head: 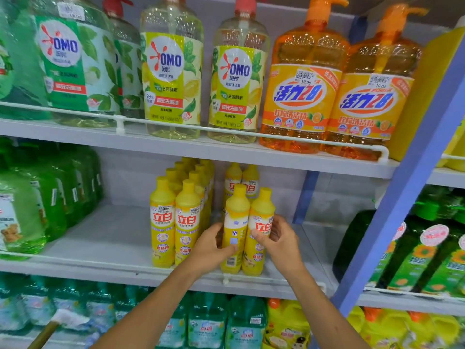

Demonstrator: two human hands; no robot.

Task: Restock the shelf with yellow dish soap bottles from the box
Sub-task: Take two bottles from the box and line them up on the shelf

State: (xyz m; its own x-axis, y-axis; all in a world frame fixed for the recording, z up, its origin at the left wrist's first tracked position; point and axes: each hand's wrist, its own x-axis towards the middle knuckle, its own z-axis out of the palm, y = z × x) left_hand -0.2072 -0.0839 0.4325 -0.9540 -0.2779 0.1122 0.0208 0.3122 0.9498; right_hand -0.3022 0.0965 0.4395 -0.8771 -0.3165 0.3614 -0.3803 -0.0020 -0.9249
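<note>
Two yellow dish soap bottles stand side by side at the front of the middle shelf [105, 238]. My left hand [210, 244] grips the left bottle [235, 217], whose back label faces me. My right hand [278, 238] grips the right bottle [261, 210], whose front label faces me. More yellow bottles stand behind them [241, 180]. To the left, several yellow bottles [176, 217] stand in two rows running back. The box is out of view.
Large green jugs [32, 202] fill the shelf's left end, with bare white shelf between them and the yellow rows. A dark green bottle [352, 243] stands at the right by the blue upright [402, 192]. Big pump bottles [302, 79] line the shelf above.
</note>
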